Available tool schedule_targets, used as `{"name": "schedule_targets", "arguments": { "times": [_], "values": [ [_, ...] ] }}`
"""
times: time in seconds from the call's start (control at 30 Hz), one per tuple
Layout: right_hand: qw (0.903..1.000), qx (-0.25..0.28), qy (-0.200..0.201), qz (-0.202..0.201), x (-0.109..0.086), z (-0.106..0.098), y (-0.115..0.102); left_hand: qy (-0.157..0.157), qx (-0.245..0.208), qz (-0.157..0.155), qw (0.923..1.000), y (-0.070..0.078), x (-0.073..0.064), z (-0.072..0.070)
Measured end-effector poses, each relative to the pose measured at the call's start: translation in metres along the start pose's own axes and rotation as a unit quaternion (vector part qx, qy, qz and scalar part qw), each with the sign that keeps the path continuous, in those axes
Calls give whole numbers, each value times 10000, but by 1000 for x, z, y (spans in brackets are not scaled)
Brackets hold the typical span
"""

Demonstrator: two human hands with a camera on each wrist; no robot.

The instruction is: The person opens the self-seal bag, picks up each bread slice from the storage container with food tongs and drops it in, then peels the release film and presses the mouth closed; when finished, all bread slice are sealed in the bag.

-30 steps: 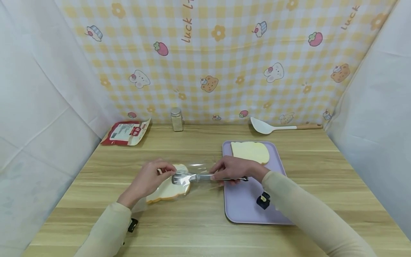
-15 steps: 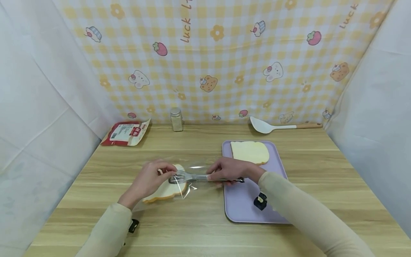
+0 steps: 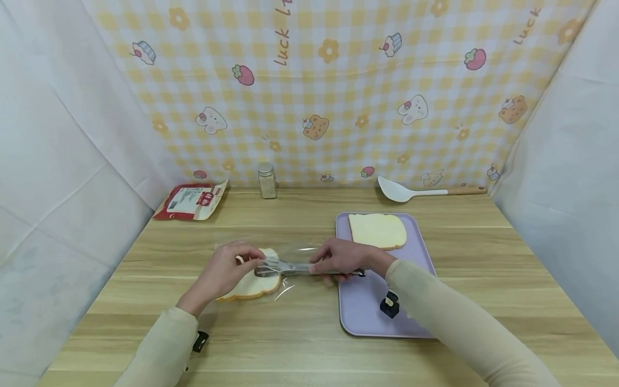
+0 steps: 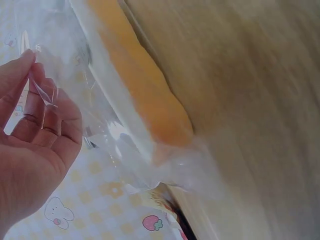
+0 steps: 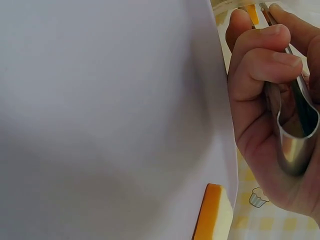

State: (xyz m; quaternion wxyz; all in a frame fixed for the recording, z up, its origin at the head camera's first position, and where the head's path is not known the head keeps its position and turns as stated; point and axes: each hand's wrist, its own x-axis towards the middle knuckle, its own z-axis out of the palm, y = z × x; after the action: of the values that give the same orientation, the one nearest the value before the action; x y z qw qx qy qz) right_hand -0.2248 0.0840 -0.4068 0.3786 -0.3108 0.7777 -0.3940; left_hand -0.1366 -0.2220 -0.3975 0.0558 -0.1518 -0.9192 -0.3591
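Observation:
Between thumb and fingers, the left hand pinches the edge of a clear plastic bag. A slice of bread lies inside the bag; its orange-brown crust fills the middle of the left wrist view. The right hand grips metal tongs around their arms, and the bent end shows against its palm in the right wrist view. The tongs' head reaches left over the bread, close to the left fingertips. Glare on the plastic hides whether the tongs' tips touch the slice.
A purple tray lies under the right forearm, with another bread slice at its far end. Along the back stand or lie a red-and-white packet, a glass jar and a white spatula with a wooden handle.
The right hand and tongs have shifted slightly left, and the bagged bread slice has moved a little left too. The left hand stays nearly still.

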Motion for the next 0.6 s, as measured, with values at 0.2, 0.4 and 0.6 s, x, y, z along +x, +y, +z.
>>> {"name": "schedule_targets", "arguments": {
  "times": [0.2, 0.4, 0.6],
  "values": [
    [9995, -229, -237, 20, -1, -4, -6, -106, -29, -25, 9999, -4, -1, -1],
    [9979, -334, -485, 264, -8, -15, -19, -58, -117, -46, 9999, -6, -2, -4],
    [9974, -362, -524, 348, -15, -23, -18, 7, -98, -133, 9999, -3, -2, -8]
  ]
}}
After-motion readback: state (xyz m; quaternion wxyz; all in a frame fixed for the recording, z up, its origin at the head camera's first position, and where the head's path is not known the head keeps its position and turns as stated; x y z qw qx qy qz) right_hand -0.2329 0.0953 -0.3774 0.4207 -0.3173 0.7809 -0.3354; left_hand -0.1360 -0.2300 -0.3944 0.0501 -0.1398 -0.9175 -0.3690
